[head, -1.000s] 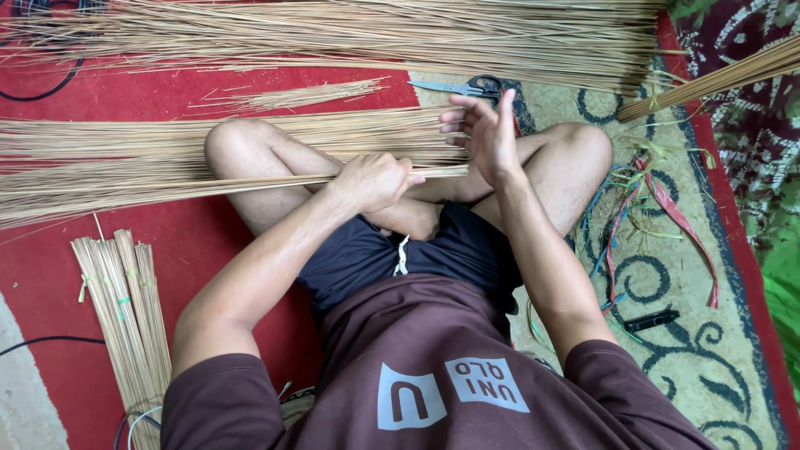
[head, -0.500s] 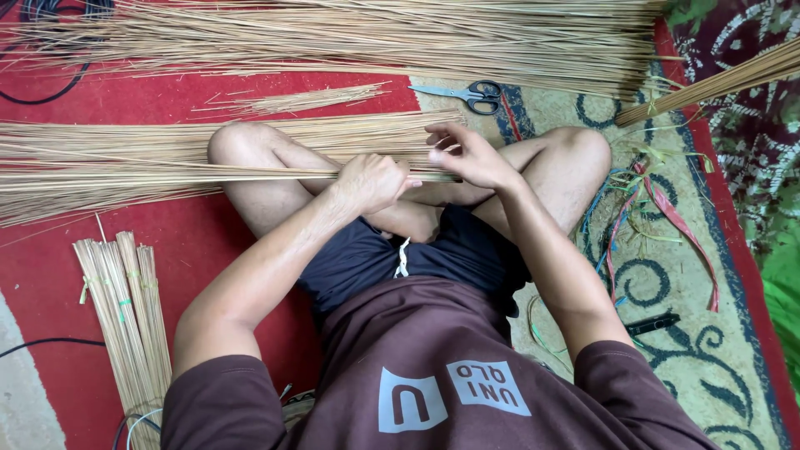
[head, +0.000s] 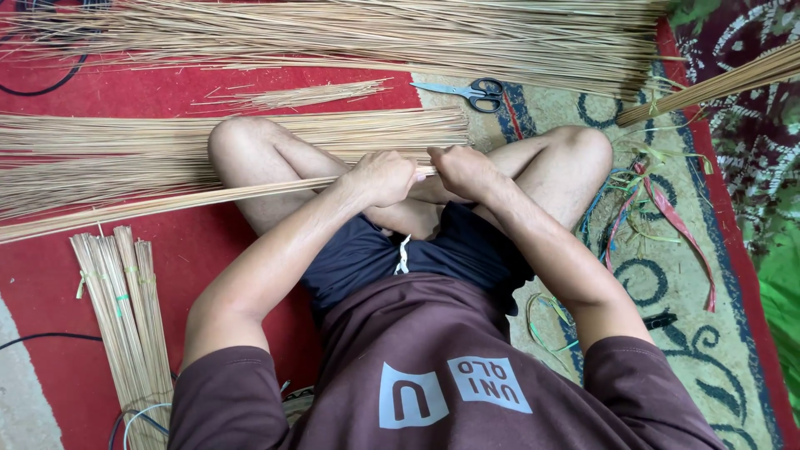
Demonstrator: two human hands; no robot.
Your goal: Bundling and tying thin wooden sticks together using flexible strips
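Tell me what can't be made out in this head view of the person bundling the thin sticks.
- Gripped end of the stick bundle: covered by the left hand and right hand.
- Bundle's far end: cut off by the left edge.
- Whether a tie is being wrapped: fingers hide it.
- Big stick pile: cut off at the top edge.
- Tied bundles: lower ends run behind the sleeve.
- Scissors: blade tips are too small.

Tan sticks (head: 167, 196), red mat (head: 233, 275), black-handled scissors (head: 467, 90)
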